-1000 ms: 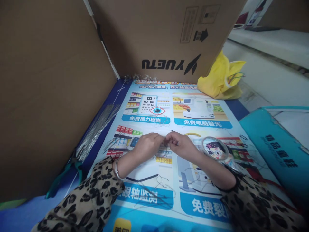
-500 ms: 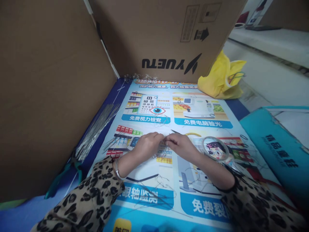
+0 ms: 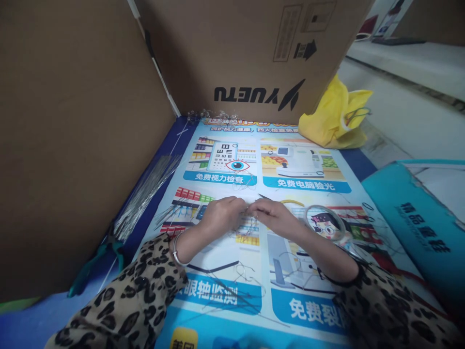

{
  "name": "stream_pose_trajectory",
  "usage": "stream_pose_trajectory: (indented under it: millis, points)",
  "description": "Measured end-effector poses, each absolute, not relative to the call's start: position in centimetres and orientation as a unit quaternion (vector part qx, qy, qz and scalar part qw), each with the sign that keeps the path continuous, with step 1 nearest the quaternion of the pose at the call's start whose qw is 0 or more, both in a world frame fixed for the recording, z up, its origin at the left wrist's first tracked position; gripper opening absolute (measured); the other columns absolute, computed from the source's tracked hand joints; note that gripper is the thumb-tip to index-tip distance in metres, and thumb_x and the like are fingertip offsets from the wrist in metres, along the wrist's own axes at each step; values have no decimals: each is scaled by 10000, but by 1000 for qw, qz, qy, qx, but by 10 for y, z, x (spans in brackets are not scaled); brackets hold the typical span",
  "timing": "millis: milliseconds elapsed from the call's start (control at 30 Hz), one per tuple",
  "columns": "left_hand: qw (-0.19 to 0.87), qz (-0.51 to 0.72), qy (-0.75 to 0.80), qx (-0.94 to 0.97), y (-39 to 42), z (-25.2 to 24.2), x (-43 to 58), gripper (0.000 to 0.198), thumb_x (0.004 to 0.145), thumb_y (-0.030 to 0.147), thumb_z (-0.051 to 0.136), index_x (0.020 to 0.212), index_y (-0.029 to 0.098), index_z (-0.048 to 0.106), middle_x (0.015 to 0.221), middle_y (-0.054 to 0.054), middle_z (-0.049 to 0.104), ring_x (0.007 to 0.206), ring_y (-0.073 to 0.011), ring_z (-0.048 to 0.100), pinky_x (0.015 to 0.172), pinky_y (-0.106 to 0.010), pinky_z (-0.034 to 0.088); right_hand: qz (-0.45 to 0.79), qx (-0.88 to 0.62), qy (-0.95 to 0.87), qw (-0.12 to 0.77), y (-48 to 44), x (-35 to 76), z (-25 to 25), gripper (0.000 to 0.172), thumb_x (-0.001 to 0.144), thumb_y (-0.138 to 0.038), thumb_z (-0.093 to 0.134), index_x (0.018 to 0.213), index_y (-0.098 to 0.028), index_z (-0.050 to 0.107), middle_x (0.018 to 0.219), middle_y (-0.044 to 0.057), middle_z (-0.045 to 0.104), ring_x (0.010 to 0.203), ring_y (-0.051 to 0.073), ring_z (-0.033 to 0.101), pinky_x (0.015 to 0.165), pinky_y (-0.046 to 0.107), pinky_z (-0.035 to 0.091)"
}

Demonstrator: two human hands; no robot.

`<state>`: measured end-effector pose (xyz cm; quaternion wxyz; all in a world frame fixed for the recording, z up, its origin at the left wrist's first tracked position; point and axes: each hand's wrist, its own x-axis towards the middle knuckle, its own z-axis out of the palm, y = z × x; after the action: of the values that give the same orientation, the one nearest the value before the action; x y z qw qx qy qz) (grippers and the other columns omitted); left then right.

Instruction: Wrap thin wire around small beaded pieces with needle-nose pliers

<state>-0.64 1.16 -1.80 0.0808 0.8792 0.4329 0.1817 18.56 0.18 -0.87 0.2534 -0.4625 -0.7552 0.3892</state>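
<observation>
Both hands meet over the middle of a printed poster (image 3: 250, 261). My left hand (image 3: 227, 214) is closed, its fingertips pinched together near a thin wire piece with small clear bits (image 3: 249, 227) that hangs beneath the fingers. Fingers of my right hand (image 3: 272, 215) are also pinched, touching or nearly touching the left fingertips at the same piece. What exactly lies between the fingertips is too small to make out. A dark pointed tool tip (image 3: 264, 197) and a yellow curved handle (image 3: 291, 202) show just beyond my right hand.
Green-handled pliers (image 3: 98, 261) and a bundle of thin wires (image 3: 147, 194) lie at left. Clear tape roll (image 3: 324, 224) sits by the right forearm. Loose wires (image 3: 232, 291) lie nearer. Around stand cardboard panels (image 3: 232, 53), a yellow bag (image 3: 330, 121) and a teal box (image 3: 410, 218).
Both hands have shifted very slightly, and the right fingers have turned a little over the left fingertips. The whole view has moved slightly.
</observation>
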Motion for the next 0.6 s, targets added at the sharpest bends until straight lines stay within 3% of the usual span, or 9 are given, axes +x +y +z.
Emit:
stream_pose_trajectory:
  millis: [233,600]
  points:
    - [97,226,401,882,12,-21,-8,189,847,121,429,863,187,605,803,-11,634,731,-121,592,621,-212,425,555,-446,-655,255,6,192,1,272,814,-317,447,818,-189,687,857,35,663,771,150,593,738,282,458]
    - [91,191,413,886,9,-20,-4,168,819,95,438,834,180,582,782,-7,608,714,-123,579,613,-214,412,499,-484,-682,227,10,189,-9,170,739,-346,591,720,-194,662,731,-8,662,722,140,576,662,250,419]
